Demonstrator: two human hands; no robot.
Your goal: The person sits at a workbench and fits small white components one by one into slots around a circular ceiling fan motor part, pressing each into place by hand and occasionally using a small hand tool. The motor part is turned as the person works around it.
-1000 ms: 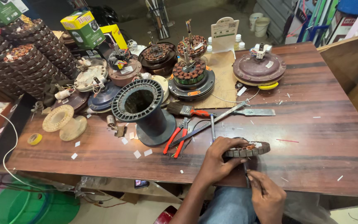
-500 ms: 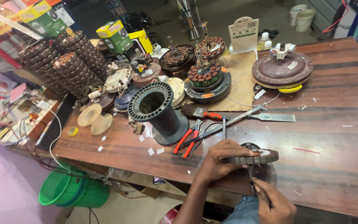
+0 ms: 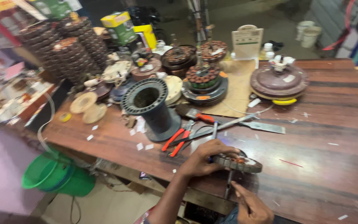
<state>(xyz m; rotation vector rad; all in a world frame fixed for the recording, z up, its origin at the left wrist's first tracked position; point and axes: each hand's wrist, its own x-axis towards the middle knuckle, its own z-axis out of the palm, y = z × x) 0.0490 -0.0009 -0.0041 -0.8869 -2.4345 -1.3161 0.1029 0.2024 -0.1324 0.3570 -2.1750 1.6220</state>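
My left hand (image 3: 207, 155) grips a round wound stator (image 3: 238, 163), a grey ring with copper coils, flat on the wooden workbench (image 3: 320, 137) near its front edge. My right hand (image 3: 248, 205) is below it at the table's edge, fingers closed on a thin dark tool (image 3: 228, 187) whose tip points up at the stator's underside. Red-handled pliers (image 3: 178, 140) lie just left of my left hand.
A large black empty spool (image 3: 150, 107) stands left of centre. Behind it are stacked stators (image 3: 69, 54), a motor part on a disc (image 3: 204, 81), a maroon fan housing (image 3: 279, 81), a scraper and screwdriver (image 3: 245, 123), boxes (image 3: 121, 27). A green bucket (image 3: 56, 174) sits on the floor.
The view has swung left and nearer, showing more of the floor and green bucket. Both hands stay at the stator; the right hand has dropped slightly lower.
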